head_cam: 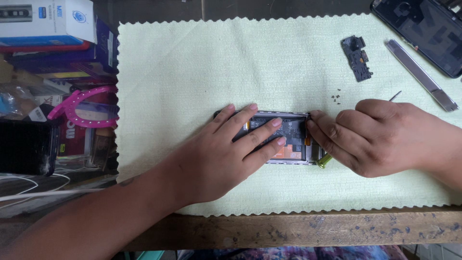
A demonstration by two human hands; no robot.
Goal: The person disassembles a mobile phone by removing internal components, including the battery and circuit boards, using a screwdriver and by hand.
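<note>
Fingers of the left hand [226,154] lay spread flat across the opened dark smartphone with its back removed [284,139], pinning it to the pale green woven cloth [192,67], while the right hand [380,137] pressed curled fingertips against its right end beside a yellow-green tool tip [323,162].

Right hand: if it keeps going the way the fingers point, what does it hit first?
Probably the left hand's fingers. The right hand points left along the opened phone, where they lie pressed close ahead.

A worn wooden surface [308,230] holds a pale green cloth [192,62] under each hand, with boxes [48,21] left of the left hand [219,159]
</note>
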